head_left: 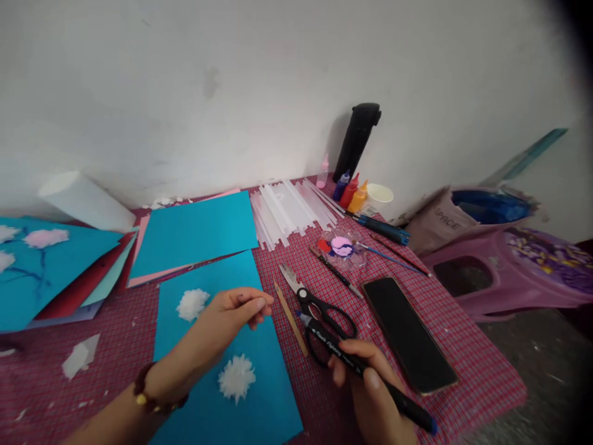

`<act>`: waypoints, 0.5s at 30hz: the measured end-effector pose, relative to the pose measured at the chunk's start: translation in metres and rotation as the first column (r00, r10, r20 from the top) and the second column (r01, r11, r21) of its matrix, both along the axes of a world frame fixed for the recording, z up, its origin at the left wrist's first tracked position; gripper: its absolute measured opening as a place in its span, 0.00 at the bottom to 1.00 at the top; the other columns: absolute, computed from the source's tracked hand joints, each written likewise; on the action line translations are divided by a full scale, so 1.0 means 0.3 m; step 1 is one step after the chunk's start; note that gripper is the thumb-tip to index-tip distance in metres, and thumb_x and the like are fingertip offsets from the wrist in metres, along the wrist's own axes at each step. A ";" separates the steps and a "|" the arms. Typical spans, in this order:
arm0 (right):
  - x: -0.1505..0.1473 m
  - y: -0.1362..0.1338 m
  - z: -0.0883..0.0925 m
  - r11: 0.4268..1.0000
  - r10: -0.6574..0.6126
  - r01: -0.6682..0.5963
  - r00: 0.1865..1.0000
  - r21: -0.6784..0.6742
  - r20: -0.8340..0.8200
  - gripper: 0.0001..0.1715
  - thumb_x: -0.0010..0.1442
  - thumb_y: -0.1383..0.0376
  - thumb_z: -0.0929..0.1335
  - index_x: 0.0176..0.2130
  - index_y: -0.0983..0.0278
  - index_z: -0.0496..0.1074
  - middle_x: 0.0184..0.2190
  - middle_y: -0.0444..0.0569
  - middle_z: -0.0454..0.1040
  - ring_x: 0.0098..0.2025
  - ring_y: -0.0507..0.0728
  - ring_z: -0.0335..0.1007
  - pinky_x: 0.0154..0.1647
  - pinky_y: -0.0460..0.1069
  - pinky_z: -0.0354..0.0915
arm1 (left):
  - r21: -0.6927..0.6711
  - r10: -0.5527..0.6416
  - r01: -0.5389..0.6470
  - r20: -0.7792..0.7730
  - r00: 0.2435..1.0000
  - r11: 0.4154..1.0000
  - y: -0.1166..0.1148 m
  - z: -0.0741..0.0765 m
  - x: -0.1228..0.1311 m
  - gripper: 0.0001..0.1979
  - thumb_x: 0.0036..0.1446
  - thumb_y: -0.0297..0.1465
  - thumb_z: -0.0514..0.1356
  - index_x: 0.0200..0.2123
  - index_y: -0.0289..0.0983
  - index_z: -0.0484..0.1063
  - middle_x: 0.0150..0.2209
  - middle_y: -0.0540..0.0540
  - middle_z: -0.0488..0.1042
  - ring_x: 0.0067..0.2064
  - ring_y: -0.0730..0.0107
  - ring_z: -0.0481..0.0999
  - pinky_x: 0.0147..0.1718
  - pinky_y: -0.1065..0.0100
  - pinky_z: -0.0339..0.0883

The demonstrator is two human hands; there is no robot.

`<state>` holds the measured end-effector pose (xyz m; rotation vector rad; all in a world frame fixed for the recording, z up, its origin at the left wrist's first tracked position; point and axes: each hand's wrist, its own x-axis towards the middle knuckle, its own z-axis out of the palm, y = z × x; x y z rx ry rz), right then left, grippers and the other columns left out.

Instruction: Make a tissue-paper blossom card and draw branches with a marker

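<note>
My right hand point(370, 389) grips a black marker point(361, 369) with its tip pointing up-left, just over the black scissors point(319, 312). My left hand point(229, 318) hovers above a blue paper sheet point(264, 395), fingers pinched together; whether it holds something small I cannot tell. Two white tissue flowers lie on that sheet, one point(192, 303) just left of the left hand and one point(236, 377) below it. A thin wooden stick point(291, 318) lies between the sheet and the scissors.
A dark phone point(407, 334) lies right of the scissors. Behind are a paint palette point(343, 246), brushes, paint bottles point(351, 191), a black flask point(356, 141), white paper strips point(290, 210), more coloured sheets point(194, 232) and a pink plastic stool point(514, 272) beside the table.
</note>
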<state>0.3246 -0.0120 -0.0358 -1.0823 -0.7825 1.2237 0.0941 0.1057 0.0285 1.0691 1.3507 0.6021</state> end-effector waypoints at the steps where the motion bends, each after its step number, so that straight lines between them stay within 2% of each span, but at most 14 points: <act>1: -0.001 -0.003 0.007 1.000 -0.004 0.004 1.000 -0.003 0.012 0.22 0.63 0.47 0.67 0.45 0.59 0.76 0.26 0.46 0.75 0.32 0.58 0.71 0.38 0.53 0.64 | -0.028 -0.002 0.003 0.031 1.000 1.000 0.008 -0.004 0.009 0.20 0.49 0.47 0.64 0.36 0.36 0.78 0.32 0.45 0.77 0.30 0.71 0.70 0.30 0.69 0.63; 5: 0.004 -0.009 0.030 1.000 -0.017 0.017 1.000 -0.009 0.008 0.21 0.62 0.47 0.68 0.44 0.59 0.77 0.26 0.48 0.75 0.31 0.59 0.70 0.37 0.54 0.65 | -0.102 0.019 -0.007 0.117 0.993 0.995 0.022 -0.012 0.031 0.23 0.48 0.48 0.66 0.38 0.34 0.76 0.35 0.42 0.78 0.32 0.72 0.72 0.33 0.69 0.67; 7: 0.009 -0.010 0.033 0.999 -0.026 0.025 1.000 -0.024 -0.006 0.22 0.61 0.46 0.68 0.43 0.59 0.78 0.26 0.48 0.75 0.31 0.60 0.70 0.37 0.54 0.65 | -0.096 0.032 -0.020 0.116 0.993 0.995 0.029 -0.011 0.031 0.22 0.45 0.46 0.69 0.36 0.34 0.76 0.32 0.44 0.77 0.30 0.73 0.71 0.32 0.70 0.66; 11: 0.018 -0.012 0.034 0.998 -0.035 0.033 0.999 -0.057 -0.028 0.22 0.60 0.46 0.69 0.42 0.59 0.78 0.25 0.49 0.74 0.31 0.60 0.70 0.38 0.55 0.65 | -0.005 0.029 -0.029 0.071 0.997 1.000 0.053 0.002 0.011 0.17 0.44 0.42 0.70 0.27 0.35 0.72 0.22 0.52 0.69 0.23 0.77 0.63 0.24 0.73 0.58; 15: 0.023 -0.010 0.041 0.998 -0.019 0.017 1.000 -0.062 -0.025 0.23 0.60 0.45 0.69 0.43 0.59 0.78 0.26 0.49 0.75 0.32 0.60 0.70 0.38 0.56 0.66 | 0.138 -0.024 0.025 -0.006 1.000 0.990 0.074 0.030 -0.016 0.20 0.52 0.44 0.66 0.23 0.38 0.62 0.20 0.56 0.63 0.22 0.78 0.57 0.23 0.73 0.52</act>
